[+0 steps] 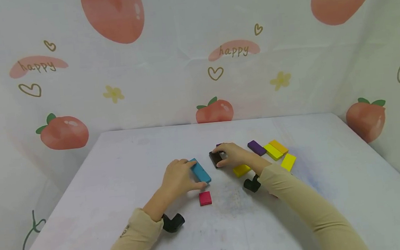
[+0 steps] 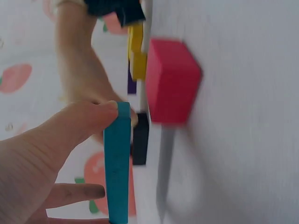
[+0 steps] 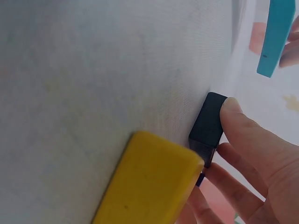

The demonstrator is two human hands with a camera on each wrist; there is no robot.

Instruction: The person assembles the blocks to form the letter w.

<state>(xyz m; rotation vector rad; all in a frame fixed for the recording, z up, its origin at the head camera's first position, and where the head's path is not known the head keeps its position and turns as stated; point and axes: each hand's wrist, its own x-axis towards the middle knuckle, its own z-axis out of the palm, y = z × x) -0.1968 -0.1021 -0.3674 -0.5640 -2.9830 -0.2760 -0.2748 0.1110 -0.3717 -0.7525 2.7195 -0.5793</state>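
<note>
My left hand (image 1: 178, 178) holds a blue rectangular block (image 1: 200, 171) by its two ends, between thumb and fingertips. In the left wrist view, that blue block (image 2: 117, 163) is raised above the tabletop. My right hand (image 1: 236, 154) pinches a small black block (image 1: 215, 159), which lies low at the table surface. The right wrist view has the thumb on one edge of the black block (image 3: 208, 122), fingers along its other side. A red block (image 1: 205, 198) lies just in front of the left thumb. Close under the right wrist is a yellow block (image 1: 241, 171).
Beyond the right hand lie a purple block (image 1: 256, 148), two side-by-side blocks, one yellow (image 1: 273, 152) and one orange (image 1: 279, 146), and another yellow block (image 1: 288, 162). A further dark purple block is mostly hidden behind the right hand. A printed cloth (image 1: 168, 92) hangs behind the white table (image 1: 70, 231).
</note>
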